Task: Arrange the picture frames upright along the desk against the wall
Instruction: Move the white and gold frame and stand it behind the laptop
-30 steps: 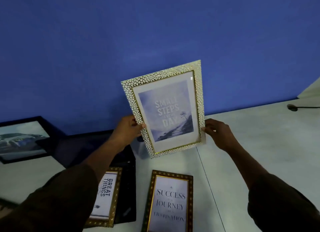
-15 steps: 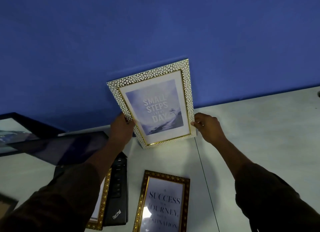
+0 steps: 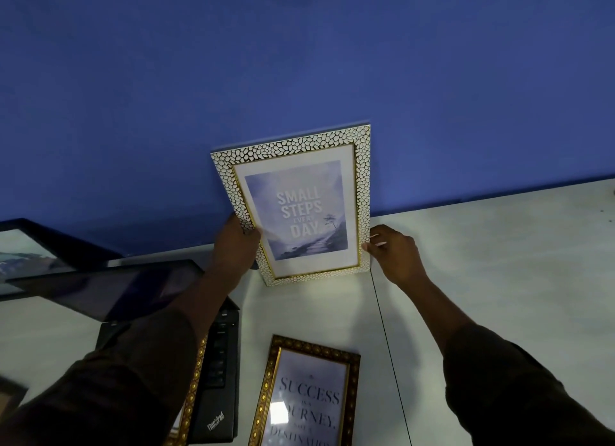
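Observation:
A white-and-gold pebble-patterned frame point(image 3: 296, 209) reading "Small Steps Every Day" stands upright on the pale desk point(image 3: 499, 262), its top against the blue wall point(image 3: 299, 62). My left hand point(image 3: 234, 246) grips its left edge and my right hand point(image 3: 392, 249) pinches its lower right edge. A dark gold-studded frame point(image 3: 307, 392) reading "Success" lies flat near the front. Another gold frame point(image 3: 191, 399) lies flat, mostly hidden under my left sleeve. A black frame point(image 3: 30, 252) leans against the wall at far left.
A black laptop point(image 3: 216, 362) lies on the desk under my left arm, with a dark flat panel point(image 3: 100, 289) to its left. A seam point(image 3: 389, 345) runs across the desk to the right of the frames. Bare desk stretches to the right.
The pebble-patterned frame has gone down and back from mid-air; its bottom edge now sits on the desk and its top is at the wall. Both hands followed it.

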